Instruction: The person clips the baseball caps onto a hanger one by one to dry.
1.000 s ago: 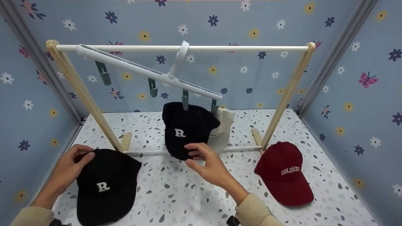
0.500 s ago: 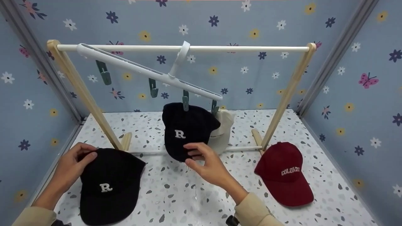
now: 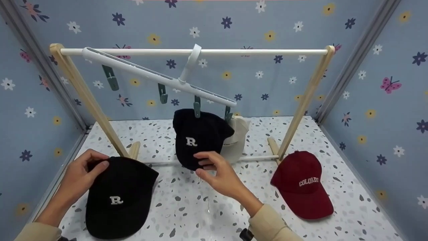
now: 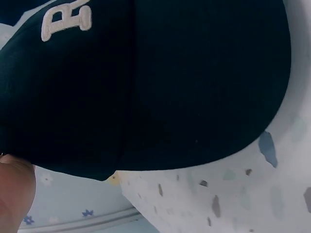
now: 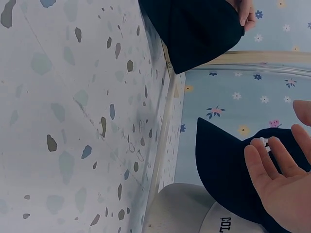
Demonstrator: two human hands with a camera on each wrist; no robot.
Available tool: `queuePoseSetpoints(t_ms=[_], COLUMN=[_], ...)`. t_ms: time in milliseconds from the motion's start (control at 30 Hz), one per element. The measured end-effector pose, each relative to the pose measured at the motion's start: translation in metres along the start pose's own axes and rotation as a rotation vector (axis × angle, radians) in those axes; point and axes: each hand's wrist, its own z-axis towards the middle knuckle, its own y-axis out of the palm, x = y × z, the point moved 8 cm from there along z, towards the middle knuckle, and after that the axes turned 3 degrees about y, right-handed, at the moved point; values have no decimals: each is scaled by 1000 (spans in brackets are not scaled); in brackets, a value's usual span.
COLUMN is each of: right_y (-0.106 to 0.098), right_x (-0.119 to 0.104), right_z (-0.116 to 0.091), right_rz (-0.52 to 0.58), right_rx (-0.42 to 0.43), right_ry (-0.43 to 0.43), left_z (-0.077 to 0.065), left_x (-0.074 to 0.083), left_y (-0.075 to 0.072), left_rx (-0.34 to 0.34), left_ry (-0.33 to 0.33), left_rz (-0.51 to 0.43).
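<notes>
My left hand (image 3: 80,174) pinches the upper back edge of a black baseball cap (image 3: 127,180) with a white R, at the left. In the left wrist view, the cap's brim (image 4: 209,87) stretches close over the speckled surface. Another black R cap (image 3: 200,129) hangs by a green clip (image 3: 197,108) from a white hanger (image 3: 133,69). My right hand (image 3: 220,174) is at this cap's brim, fingers relaxed and thumb apart. The right wrist view shows those fingers (image 5: 279,160) overlapping the hanging cap. Partly hidden behind it, a white cap (image 3: 240,134) hangs from a clip too.
A red COLORADO cap (image 3: 302,187) lies at the right on the speckled tabletop (image 3: 207,214). The hanger tilts down to the right from the rack's white rail (image 3: 267,52). Two green clips (image 3: 163,93) on its left half hold nothing. Wooden posts (image 3: 83,87) flank the rack.
My left hand has shifted a little to the right and up, bringing the black cap with it. The right hand and the hanging caps have hardly moved.
</notes>
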Motion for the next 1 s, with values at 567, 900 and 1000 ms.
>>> queuePoseSetpoints(t_ms=[567, 900, 1000], right_y=[1, 7, 10], right_x=[-4, -8, -11], right_z=[2, 7, 9], right_rz=[-6, 0, -16], right_rx=[-2, 0, 4], right_ry=[-9, -6, -4], left_z=[5, 4, 3], left_x=[47, 61, 65], left_y=[15, 23, 26], left_rx=[-26, -22, -10], left_ry=[96, 101, 106], left_rz=[-84, -138, -174])
